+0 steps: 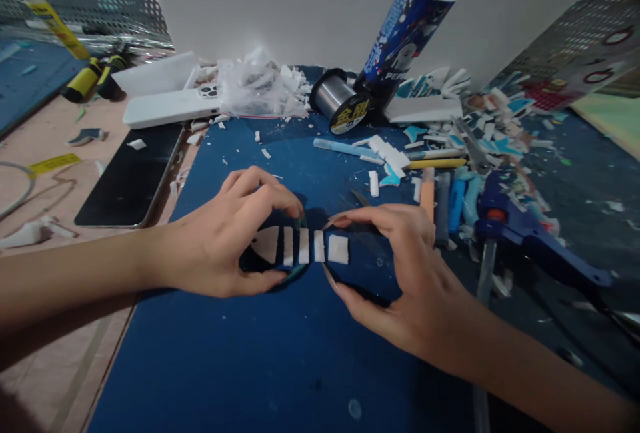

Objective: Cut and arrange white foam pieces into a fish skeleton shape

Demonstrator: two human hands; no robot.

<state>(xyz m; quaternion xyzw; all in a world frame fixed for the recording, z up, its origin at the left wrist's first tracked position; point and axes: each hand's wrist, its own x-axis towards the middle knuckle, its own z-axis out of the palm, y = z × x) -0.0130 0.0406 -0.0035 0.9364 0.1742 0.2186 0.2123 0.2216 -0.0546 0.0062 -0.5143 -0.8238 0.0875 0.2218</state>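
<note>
Left hand [245, 236] curls finger and thumb about one strip [304, 246], right hand [395, 266] about the next strip [319, 246], pinching or not I cannot tell, both strips well inside the surface's [250, 366] left edge, where a slip rightward could knock the square piece [339, 250] askew

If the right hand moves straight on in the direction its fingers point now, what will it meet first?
Probably the left hand, across the gap; the right hand has one small white piece between its fingertips; depth is unclear.
</note>
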